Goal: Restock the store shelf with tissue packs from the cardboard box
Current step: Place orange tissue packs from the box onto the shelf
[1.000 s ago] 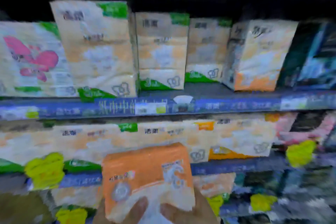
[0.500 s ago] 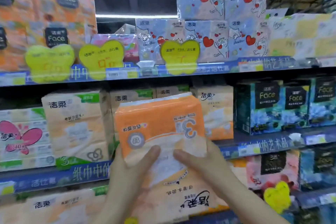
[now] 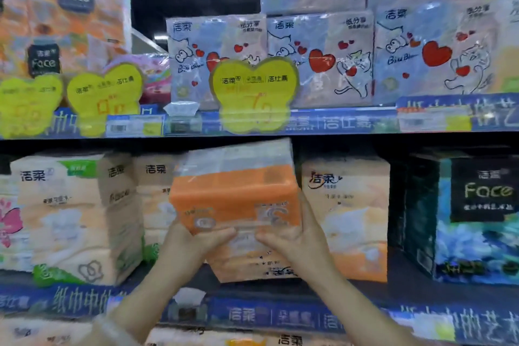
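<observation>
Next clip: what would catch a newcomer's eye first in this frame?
Dead centre, the orange tissue pack held up by the left hand and right hand, in front of a gap on the middle shelf. Above it, a yellow butterfly-shaped price tag hangs from the upper shelf edge, in front of the heart-and-cat printed packs.

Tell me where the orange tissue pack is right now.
In the head view the orange tissue pack is centre frame, held by the left hand and right hand at the middle shelf, between the green-trimmed packs and an orange-trimmed pack.
</observation>
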`<state>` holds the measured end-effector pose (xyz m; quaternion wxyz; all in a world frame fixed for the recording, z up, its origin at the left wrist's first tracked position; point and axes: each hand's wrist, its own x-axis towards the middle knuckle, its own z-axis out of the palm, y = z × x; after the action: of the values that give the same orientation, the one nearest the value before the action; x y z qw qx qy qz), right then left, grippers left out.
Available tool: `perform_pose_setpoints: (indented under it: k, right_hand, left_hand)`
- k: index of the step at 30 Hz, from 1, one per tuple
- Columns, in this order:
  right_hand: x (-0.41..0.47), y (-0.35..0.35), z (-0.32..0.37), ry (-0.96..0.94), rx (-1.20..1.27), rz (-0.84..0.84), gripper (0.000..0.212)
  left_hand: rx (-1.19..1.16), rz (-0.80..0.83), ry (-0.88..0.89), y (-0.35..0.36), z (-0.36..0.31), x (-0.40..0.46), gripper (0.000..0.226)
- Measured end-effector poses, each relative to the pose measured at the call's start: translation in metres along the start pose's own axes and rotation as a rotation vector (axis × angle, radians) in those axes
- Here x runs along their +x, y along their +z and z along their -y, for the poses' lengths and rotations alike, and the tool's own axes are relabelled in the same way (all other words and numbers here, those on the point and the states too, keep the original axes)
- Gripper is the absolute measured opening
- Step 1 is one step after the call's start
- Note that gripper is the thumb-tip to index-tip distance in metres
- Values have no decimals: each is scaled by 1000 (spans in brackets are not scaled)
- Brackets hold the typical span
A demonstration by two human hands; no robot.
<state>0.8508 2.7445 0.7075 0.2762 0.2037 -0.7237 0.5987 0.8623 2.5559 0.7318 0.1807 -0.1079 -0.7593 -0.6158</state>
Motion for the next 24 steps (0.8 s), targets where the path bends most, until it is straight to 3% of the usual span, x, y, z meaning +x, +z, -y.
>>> perform_pose_setpoints:
  k: [2, 4, 6, 8, 11, 13, 15, 18, 22, 24]
  right_hand:
    - [-4, -2, -14, 93, -9, 39, 96]
    - [-5, -5, -29, 86, -42, 15, 86]
    - [-2, -5, -33, 87, -4, -12, 74]
    - [-2, -5, -33, 93, -17, 9, 73]
    - [-5, -3, -33, 109, -12, -4, 77]
    - [-7, -1, -32, 115, -20, -1, 79]
    - [-7, 1, -28, 102, -28, 3, 77]
    - [-8, 8, -23, 64, -50, -9, 73]
    - [-1, 17, -8, 19, -138, 2, 50]
    - [1, 20, -3, -11, -212, 47, 57]
  left_hand:
    - [60, 100, -108, 0, 9, -3, 32]
    - [71, 214, -199, -3, 23, -4, 78]
    - [95, 60, -87, -5, 25, -1, 112]
    - [282, -159, 223, -3, 4, 3, 118]
    - [773, -118, 689, 7, -30, 16, 105]
    - [1066, -18, 795, 14, -34, 27, 110]
    - [1228, 69, 700, 18, -40, 33, 122]
    - [1132, -4, 648, 5, -37, 37, 125]
    - [777, -111, 518, -34, -11, 37, 114]
    - [594, -83, 499, -55, 2, 33, 100]
